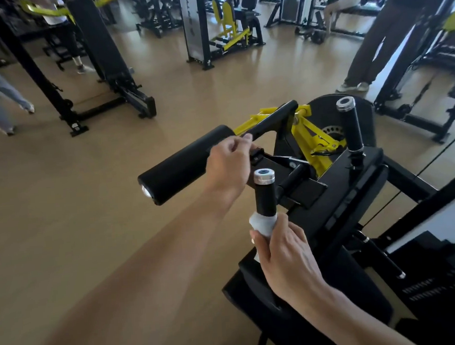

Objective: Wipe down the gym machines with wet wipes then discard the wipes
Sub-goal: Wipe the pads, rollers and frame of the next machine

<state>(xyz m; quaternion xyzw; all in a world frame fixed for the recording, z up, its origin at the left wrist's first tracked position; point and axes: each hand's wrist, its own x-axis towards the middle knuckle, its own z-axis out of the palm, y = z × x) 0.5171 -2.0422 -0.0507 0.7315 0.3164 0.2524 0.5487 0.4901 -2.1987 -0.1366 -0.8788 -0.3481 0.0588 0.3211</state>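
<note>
No writing is legible. The right hand [283, 252] grips a white wipe [262, 223] round the near handle [265, 194]. At ten o'clock, the left hand [227, 165] grips the roller pad [182, 164], fingertips hidden.

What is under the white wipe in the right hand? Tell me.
The wet wipe is wrapped around the lower part of the near upright handle, gripped by the right hand. Black grip shows above it; the handle's base is covered by wipe and fingers.
</note>
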